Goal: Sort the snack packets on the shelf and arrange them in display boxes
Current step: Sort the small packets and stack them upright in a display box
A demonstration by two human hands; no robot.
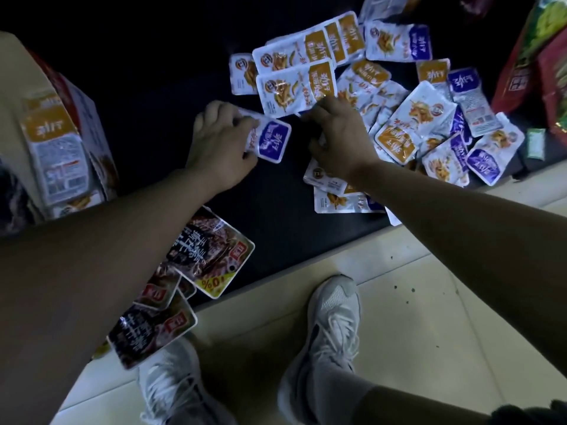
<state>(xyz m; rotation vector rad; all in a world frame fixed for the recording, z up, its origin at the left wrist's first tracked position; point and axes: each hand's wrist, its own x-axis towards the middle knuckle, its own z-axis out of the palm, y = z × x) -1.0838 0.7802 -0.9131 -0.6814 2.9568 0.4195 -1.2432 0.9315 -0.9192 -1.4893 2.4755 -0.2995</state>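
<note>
left hand (pixel 219 142) grips purple packet (pixel 271 141); display box (pixel 92 118) lies leftward, nearest it; right hand (pixel 336 139) curls over pile (pixel 414 118), grip unclear.

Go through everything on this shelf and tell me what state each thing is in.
Left hand, gripping purple packet.
Right hand, fingers curled, grip unclear.
Loose packets, jumbled, unsorted.
Display box, open, holding orange packets.
Dark packets, overhanging shelf edge.

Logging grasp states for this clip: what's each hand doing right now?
Left hand: holds a purple-labelled packet.
Right hand: fingers curled on the packet pile; a grip cannot be told.
</note>
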